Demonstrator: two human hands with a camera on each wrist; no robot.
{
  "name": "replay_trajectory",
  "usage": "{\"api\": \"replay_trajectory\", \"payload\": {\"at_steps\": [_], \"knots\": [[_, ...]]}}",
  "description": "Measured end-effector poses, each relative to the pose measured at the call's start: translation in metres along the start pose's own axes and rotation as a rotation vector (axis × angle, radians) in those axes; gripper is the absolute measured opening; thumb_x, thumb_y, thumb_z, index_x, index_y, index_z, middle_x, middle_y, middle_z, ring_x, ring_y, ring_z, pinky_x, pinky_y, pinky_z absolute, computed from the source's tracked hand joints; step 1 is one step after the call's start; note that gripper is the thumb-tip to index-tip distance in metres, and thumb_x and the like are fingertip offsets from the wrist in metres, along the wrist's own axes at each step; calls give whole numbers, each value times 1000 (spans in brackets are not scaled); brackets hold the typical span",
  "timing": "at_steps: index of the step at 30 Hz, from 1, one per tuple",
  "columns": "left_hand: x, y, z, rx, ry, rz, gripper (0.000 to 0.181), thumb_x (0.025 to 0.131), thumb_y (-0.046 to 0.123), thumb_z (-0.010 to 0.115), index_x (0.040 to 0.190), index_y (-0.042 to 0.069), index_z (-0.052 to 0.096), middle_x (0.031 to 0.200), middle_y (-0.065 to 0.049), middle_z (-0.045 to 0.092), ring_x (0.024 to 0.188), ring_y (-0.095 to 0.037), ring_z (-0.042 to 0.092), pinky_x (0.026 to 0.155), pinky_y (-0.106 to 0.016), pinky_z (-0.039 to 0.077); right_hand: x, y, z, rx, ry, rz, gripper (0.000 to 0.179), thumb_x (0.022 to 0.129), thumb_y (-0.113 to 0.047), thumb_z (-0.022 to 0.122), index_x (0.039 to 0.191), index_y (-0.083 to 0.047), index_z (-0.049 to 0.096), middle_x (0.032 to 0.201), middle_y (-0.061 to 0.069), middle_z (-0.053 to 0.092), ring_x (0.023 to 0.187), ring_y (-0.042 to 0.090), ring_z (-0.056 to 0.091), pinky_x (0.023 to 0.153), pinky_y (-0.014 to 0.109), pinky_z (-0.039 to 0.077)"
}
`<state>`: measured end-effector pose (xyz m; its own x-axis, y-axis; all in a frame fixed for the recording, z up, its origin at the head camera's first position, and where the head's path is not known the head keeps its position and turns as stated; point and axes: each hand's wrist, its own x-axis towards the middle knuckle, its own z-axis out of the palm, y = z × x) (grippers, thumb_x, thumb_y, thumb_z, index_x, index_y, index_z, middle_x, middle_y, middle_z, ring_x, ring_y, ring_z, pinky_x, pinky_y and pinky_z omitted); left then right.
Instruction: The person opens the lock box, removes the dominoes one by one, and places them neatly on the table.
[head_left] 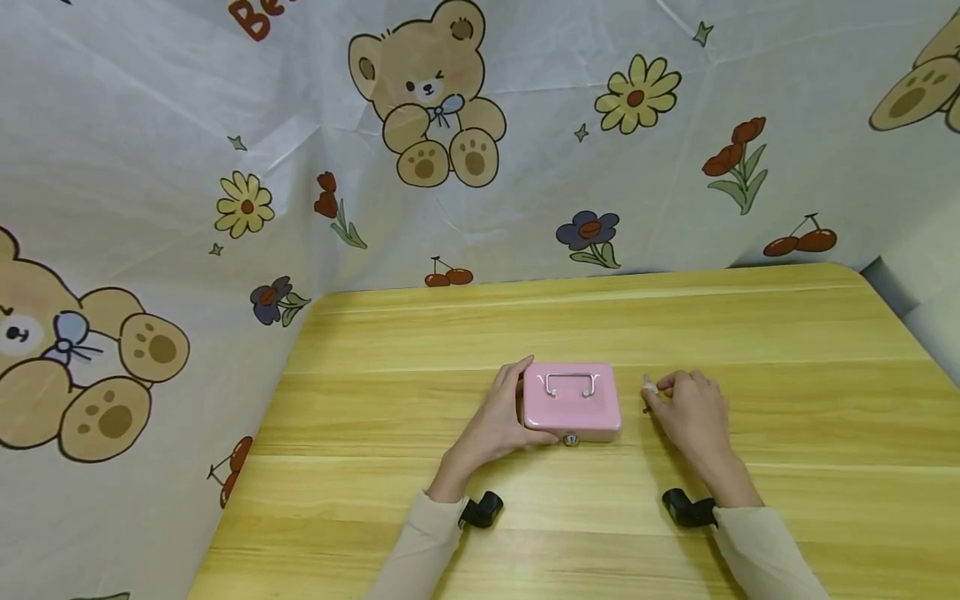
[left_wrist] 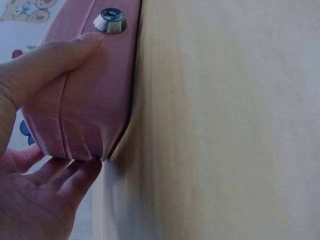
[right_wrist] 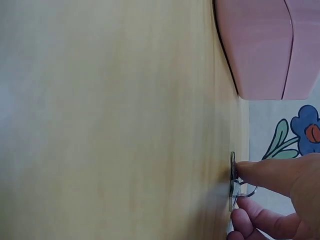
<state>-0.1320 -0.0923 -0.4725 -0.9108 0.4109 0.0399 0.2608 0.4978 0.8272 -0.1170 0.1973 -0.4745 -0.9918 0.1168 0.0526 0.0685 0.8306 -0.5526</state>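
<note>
Pinched by the right hand (head_left: 693, 417) at the table (head_left: 825, 400), keys (right_wrist: 232, 162) are held just beside the box (head_left: 572, 412), itself gripped by the left hand (head_left: 495, 421); pick-up seems in hand, secure lifting and lining-up with the lock (head_left: 572, 439) being called for next.

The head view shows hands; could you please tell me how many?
2: the left hand grips the pink box at its left side; the right hand pinches a small metal item right of it.
</note>
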Motion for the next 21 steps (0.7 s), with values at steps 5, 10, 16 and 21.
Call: {"api": "replay_trajectory", "payload": {"at_steps": [5,10,16,21], "knots": [[1,0,0,-16,-7,-9,119,69,24,100,163,9,29,151,-9,45,136,-24,49,122,-43,41,3,-1,0,62,-9,21,28,95,-14,74,104,12,70,99,28,66,93,46,57,76,55,46],[2,-2,0,-21,-8,-8,118,70,24,100,163,11,29,150,-7,45,135,-21,49,122,-40,41,5,1,2,105,25,-11,18,92,-6,74,97,11,73,88,23,72,78,35,63,61,39,47],[2,-4,-1,-29,-17,-4,117,70,24,100,163,11,29,150,-5,45,136,-20,49,123,-39,40,3,3,2,131,64,-65,16,91,-2,74,93,14,73,82,22,72,74,33,65,60,36,48],[2,-5,-4,-68,-43,16,116,71,17,99,163,10,29,150,-8,45,138,-23,49,124,-38,38,-5,0,0,179,78,-54,15,95,-3,71,95,12,72,86,22,72,79,35,67,65,36,51]]}}
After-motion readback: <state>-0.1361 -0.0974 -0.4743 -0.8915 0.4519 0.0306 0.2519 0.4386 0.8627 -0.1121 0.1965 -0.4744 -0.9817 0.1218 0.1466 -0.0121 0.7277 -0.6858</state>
